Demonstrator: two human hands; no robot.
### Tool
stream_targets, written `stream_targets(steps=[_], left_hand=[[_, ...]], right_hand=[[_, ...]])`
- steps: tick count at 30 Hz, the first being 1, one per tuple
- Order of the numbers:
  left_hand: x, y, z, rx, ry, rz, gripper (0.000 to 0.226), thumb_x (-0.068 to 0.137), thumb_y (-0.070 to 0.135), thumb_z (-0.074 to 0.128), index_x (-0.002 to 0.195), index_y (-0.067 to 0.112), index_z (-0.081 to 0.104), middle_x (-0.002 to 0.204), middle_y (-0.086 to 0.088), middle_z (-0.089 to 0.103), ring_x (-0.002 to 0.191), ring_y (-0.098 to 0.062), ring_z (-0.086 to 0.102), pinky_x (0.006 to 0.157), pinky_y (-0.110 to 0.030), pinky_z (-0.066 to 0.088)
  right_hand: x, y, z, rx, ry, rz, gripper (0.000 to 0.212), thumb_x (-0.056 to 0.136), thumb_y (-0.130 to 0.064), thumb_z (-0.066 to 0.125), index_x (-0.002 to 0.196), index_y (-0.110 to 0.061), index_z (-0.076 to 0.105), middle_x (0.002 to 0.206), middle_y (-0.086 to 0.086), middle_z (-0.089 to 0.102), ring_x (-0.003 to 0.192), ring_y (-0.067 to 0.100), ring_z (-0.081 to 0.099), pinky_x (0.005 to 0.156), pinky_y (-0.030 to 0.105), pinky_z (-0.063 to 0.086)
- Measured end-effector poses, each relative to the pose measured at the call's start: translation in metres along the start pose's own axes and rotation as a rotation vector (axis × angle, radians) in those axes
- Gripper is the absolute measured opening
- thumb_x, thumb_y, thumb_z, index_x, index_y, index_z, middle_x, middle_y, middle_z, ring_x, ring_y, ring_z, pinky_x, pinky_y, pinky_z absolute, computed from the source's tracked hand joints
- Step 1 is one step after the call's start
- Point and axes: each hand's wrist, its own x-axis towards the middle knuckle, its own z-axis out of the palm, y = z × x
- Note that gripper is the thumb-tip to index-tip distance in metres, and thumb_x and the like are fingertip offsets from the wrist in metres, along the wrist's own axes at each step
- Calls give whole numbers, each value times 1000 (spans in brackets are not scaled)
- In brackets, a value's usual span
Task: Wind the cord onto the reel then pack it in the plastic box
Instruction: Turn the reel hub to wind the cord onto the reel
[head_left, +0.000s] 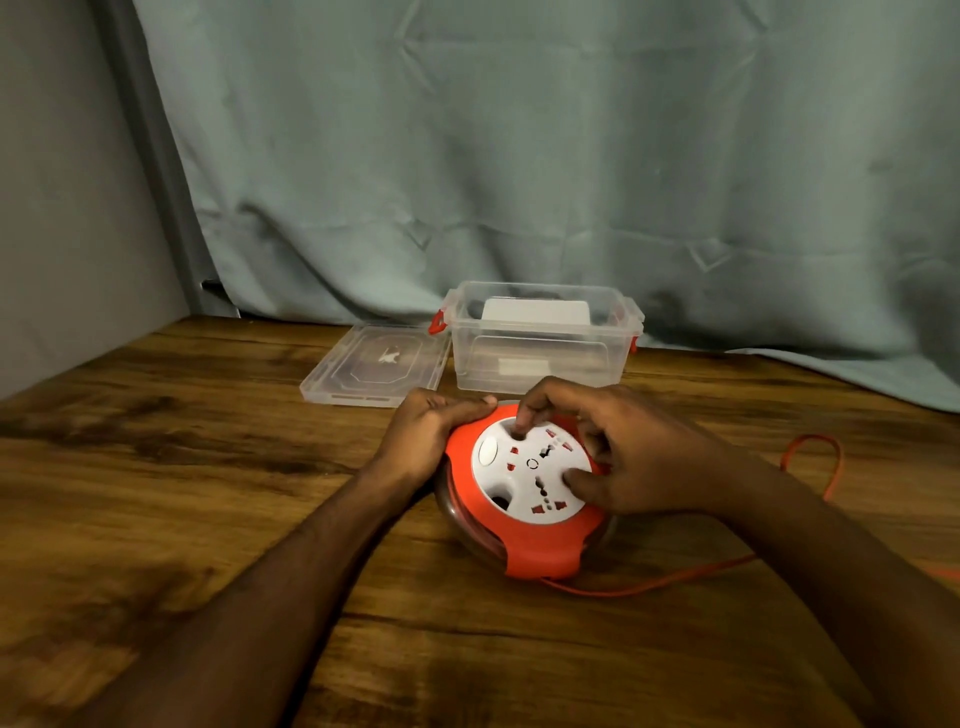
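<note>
Reel (524, 493): flat on counter (208, 467), left hand (423, 436) gripping its rim to steady it
Right hand (613, 457): fingertips curled into dial recesses (likely for turning)
Cord (810, 462): loose, unwound

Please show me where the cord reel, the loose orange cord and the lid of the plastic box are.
cord reel (524, 470): head view, on its white socket face.
loose orange cord (654, 587): head view, on the stretch lying on the table right of the reel.
lid (376, 364): head view, on its clear flat middle.
</note>
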Motion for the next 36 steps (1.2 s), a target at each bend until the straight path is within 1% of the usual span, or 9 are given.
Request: stream_targets(steps=[2,4,6,9,14,20,26,30,36], left_hand=[[0,0,0,-5,-3,4,35,91,19,71,78,-13,73,82,-41,69,65,-38,61,61,-33,48],[-1,0,0,8,-12,5,34,91,19,72,79,-12,74,83,-41,69,63,-36,62,60,-32,49],[0,1,0,23,-25,1,31,91,20,72,75,-6,77,79,-37,70,60,-33,64,60,-31,50],[0,0,-1,38,-33,-14,32,91,22,72,76,-6,77,79,-34,72,60,-34,65,63,-33,51],[2,-2,-1,5,-5,-20,38,90,21,73,87,-17,72,86,-41,70,68,-40,65,71,-41,53],[3,-3,-2,-5,23,-22,37,90,19,74,87,-18,72,85,-41,70,67,-38,66,67,-36,54],[2,-4,-2,-28,25,-12,42,88,18,75,85,-24,66,87,-49,64,70,-43,61,68,-40,48],[3,-4,-2,-34,27,-23,35,88,17,75,82,-17,72,86,-46,66,66,-38,62,64,-34,49],[2,-3,-3,-28,-5,-45,32,91,20,73,86,-11,76,87,-38,71,67,-37,68,65,-35,55]], right_hand=[[1,5,0,57,-2,18,66,79,-16,81,128,-40,44,109,-42,64,83,-17,63,57,9,52],[2,6,1,86,10,29,73,76,-20,84,125,-44,36,126,-27,66,100,-2,69,67,24,63],[3,6,1,83,10,39,75,74,-20,85,121,-44,31,127,-25,67,100,-3,68,70,28,64],[3,4,-1,115,1,46,80,74,-18,87,118,-45,26,124,-21,68,89,-10,65,65,21,60],[1,5,0,192,1,118,89,69,-25,94,121,-44,24,116,-13,66,100,15,73,69,33,66],[5,2,4,42,63,118,83,62,-45,94,114,-41,29,100,-15,68,90,9,71,66,28,63],[3,-8,14,-190,149,119,53,59,-62,85,80,-30,48,66,-14,59,60,1,53,52,24,38],[6,-12,19,-247,186,140,56,61,-68,79,67,-20,52,55,-10,52,53,7,46,52,25,27],[10,-15,32,-259,218,170,62,67,-75,70,58,-19,46,54,-9,46,57,4,43,60,29,31]])
